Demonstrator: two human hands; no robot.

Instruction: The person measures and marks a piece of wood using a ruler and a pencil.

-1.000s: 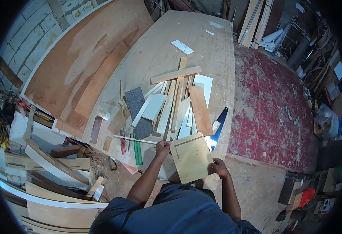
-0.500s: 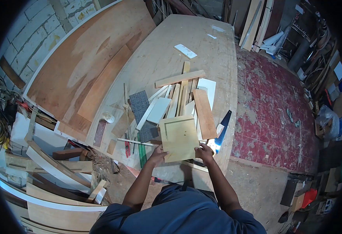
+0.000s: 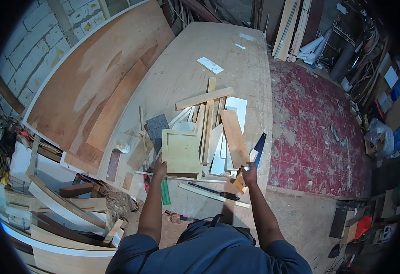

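My left hand (image 3: 160, 169) grips the lower left edge of a pale square wooden panel (image 3: 181, 153) with a raised strip along its top. The panel lies over the left of a pile of wood offcuts. Beside the lower end of a brown board (image 3: 234, 137), my right hand (image 3: 250, 174) has its fingers closed at a yellow-orange piece (image 3: 239, 182), perhaps a handle; its exact shape is partly hidden. Just above that hand is a handsaw with a blue blade (image 3: 260, 146). A dark tool with a thick black handle (image 3: 229, 196) lies between my hands, near a pale strip (image 3: 204, 192).
The large wooden worktable (image 3: 163, 91) carries a dark grey textured piece (image 3: 157, 130), a green strip (image 3: 165, 192) and a white offcut (image 3: 210, 65). A big plywood sheet (image 3: 95, 77) leans on the left. Stacked lumber (image 3: 49, 201) lies at lower left.
The panel has moved left and down onto the pile, carried by my left hand. My right hand has let go of it and shifted right to the yellow-orange piece.
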